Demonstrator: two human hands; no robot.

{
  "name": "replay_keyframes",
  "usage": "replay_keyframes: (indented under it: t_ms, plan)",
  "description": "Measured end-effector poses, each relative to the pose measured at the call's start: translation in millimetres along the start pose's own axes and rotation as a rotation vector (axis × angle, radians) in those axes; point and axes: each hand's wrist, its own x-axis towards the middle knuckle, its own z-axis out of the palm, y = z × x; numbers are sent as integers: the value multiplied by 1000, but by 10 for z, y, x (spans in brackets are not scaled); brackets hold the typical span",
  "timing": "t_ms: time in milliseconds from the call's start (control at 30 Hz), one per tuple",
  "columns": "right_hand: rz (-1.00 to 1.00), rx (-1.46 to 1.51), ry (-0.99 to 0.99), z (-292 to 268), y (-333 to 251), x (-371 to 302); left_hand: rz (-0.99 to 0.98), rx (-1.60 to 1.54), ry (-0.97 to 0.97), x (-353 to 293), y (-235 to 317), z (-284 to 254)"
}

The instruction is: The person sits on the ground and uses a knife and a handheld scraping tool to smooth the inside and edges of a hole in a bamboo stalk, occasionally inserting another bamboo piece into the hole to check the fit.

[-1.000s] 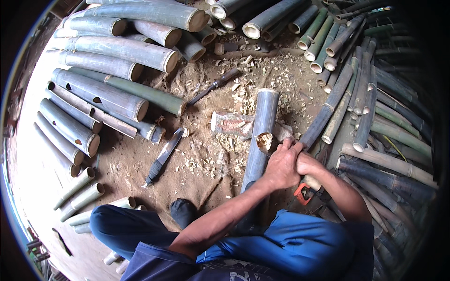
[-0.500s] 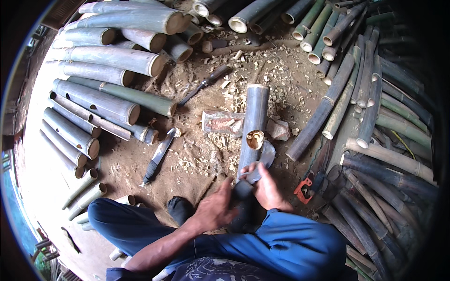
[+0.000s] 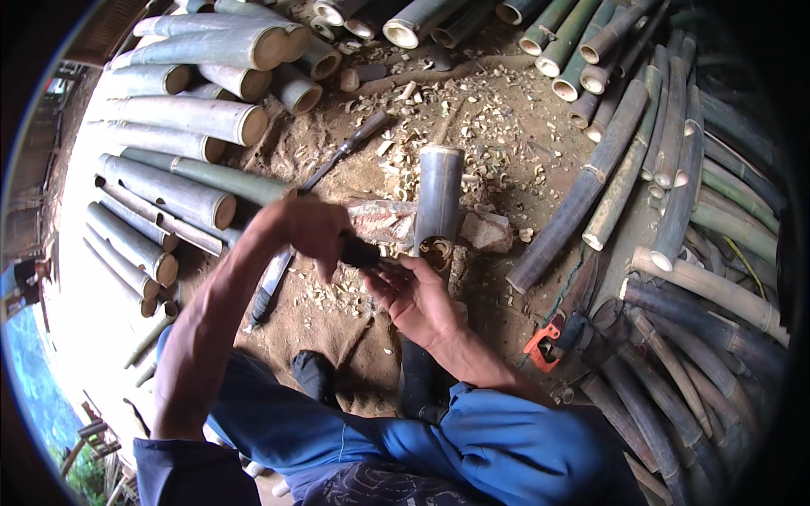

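Hands, against half a second ago: left hand (image 3: 308, 229) has swung far and left; right hand (image 3: 426, 310) has shifted left and farther off.
Ground (image 3: 506, 325): brown.
Poles (image 3: 177, 116): stacked left, far and right.
Tube (image 3: 439, 190): centre, lying near-to-far across a block (image 3: 488, 232), round hole upward.
Knife (image 3: 269, 291): left, partly hidden by the left hand.
Left fingers: curled round a dark piece (image 3: 361, 251), left of the hole.
Right fingers: half-curled beside that piece, palm showing; cannot tell whether they grip.
Orange handle (image 3: 542, 346): right.
Chips (image 3: 498, 135): scattered, mostly far.
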Motion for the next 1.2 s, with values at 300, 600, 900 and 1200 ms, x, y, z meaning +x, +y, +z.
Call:
replay_keyframes:
  t_ms: [300,600,900,1200]
  plan:
    - [95,-984,264,-277,-513,-327,-11,-802,481,54,1073,2115]
    - [-138,-1472,339,-424,-533,-406,-111,-1010,538,66,1485,2218]
    - [-109,-500,-32,-235,-124,-2,-280,-194,829,-255,590,1210]
    - [-41,102,-327,-455,-185,133,-233,414,744,-190,1514,572]
